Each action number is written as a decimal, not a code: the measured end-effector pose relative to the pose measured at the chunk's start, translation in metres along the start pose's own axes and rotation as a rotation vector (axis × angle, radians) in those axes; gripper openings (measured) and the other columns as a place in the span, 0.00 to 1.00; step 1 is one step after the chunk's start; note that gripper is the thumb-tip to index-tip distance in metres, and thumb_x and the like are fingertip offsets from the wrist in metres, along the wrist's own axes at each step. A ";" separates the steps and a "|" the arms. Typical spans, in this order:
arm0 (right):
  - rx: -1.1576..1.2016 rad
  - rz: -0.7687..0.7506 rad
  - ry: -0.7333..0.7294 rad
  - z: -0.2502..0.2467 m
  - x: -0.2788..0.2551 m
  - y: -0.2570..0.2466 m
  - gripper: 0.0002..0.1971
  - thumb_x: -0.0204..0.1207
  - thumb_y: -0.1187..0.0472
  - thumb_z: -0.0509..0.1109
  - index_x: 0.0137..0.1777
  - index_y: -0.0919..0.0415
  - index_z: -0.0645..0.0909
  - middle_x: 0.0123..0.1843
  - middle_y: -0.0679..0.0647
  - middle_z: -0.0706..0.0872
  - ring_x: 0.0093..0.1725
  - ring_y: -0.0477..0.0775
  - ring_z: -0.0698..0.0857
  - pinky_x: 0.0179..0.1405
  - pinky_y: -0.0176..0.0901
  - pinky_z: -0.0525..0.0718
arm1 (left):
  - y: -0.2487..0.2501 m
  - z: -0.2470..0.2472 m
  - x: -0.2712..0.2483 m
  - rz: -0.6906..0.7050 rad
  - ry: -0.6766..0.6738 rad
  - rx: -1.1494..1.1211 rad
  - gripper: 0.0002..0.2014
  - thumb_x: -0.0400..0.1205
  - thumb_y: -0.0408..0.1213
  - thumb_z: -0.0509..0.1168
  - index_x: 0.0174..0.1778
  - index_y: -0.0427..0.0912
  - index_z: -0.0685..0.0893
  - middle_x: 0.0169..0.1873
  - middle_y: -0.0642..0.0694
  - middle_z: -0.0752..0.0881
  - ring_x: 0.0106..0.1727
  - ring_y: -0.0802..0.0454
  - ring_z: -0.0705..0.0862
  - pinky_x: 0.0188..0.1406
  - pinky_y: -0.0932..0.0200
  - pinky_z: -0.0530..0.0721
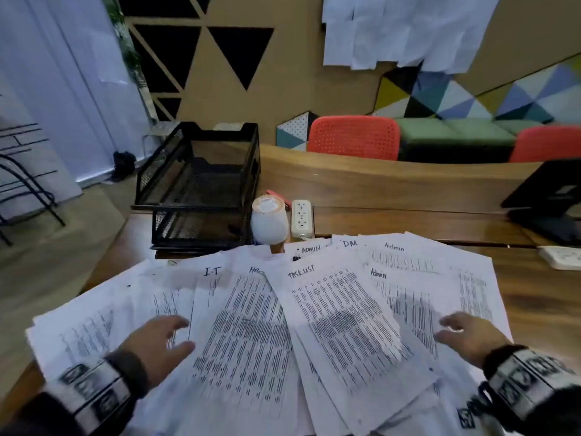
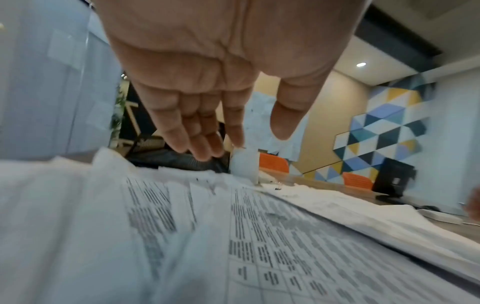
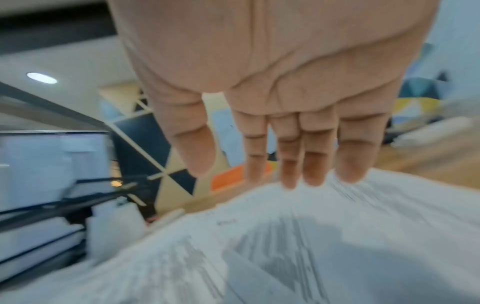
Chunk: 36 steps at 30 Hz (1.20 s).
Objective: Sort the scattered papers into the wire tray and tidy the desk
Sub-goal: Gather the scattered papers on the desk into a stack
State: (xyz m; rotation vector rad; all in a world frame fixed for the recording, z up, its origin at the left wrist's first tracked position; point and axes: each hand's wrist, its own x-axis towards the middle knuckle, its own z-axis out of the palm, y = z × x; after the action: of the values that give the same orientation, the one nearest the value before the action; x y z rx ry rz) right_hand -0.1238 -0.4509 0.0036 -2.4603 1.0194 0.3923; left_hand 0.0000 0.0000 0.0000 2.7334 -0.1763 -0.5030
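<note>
Several printed papers [image 1: 339, 319] lie fanned across the wooden desk [image 1: 408, 221], with handwritten headings such as I.T, TASK LIST and Admin. A black two-tier wire tray [image 1: 201, 184] stands at the desk's back left, both tiers holding nothing. My left hand [image 1: 163, 338] hovers palm down over the left sheets, fingers straight and spread, holding nothing; the left wrist view shows the left hand [image 2: 221, 131] above the papers [image 2: 259, 236]. My right hand [image 1: 465, 332] is over the right sheets, fingers extended. In the blurred right wrist view the right hand [image 3: 285, 164] reaches down to the papers [image 3: 311, 236].
A white cup with a lid [image 1: 269, 220] and a white power strip [image 1: 301, 218] stand just behind the papers, right of the tray. A black monitor stand [image 1: 553, 202] and a second power strip [image 1: 562, 256] sit at the right. Orange chairs [image 1: 353, 138] stand beyond the desk.
</note>
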 end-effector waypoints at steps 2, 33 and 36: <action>0.028 0.206 -0.037 0.012 0.016 -0.002 0.43 0.62 0.39 0.78 0.72 0.64 0.70 0.70 0.66 0.77 0.66 0.64 0.79 0.63 0.50 0.77 | 0.012 0.017 0.028 -0.154 -0.038 -0.020 0.33 0.76 0.54 0.66 0.75 0.43 0.67 0.74 0.43 0.71 0.70 0.47 0.75 0.70 0.54 0.73; 0.204 0.049 0.247 0.007 -0.001 -0.044 0.13 0.74 0.61 0.69 0.54 0.69 0.79 0.42 0.64 0.80 0.41 0.62 0.78 0.41 0.45 0.75 | 0.086 -0.011 0.040 0.028 0.118 -0.153 0.13 0.82 0.35 0.58 0.62 0.39 0.74 0.52 0.40 0.85 0.47 0.43 0.81 0.48 0.54 0.80; 0.183 0.025 0.181 0.000 -0.007 -0.052 0.13 0.73 0.59 0.73 0.32 0.63 0.75 0.38 0.64 0.81 0.39 0.62 0.80 0.36 0.43 0.73 | 0.101 -0.028 0.035 0.096 0.214 -0.104 0.11 0.83 0.38 0.57 0.59 0.39 0.72 0.43 0.42 0.83 0.40 0.44 0.79 0.40 0.55 0.77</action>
State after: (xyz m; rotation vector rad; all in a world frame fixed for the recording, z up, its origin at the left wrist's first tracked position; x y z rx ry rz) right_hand -0.0913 -0.4139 0.0215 -2.3512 1.1075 0.0797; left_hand 0.0364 -0.0909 0.0497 2.6387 -0.2184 -0.1858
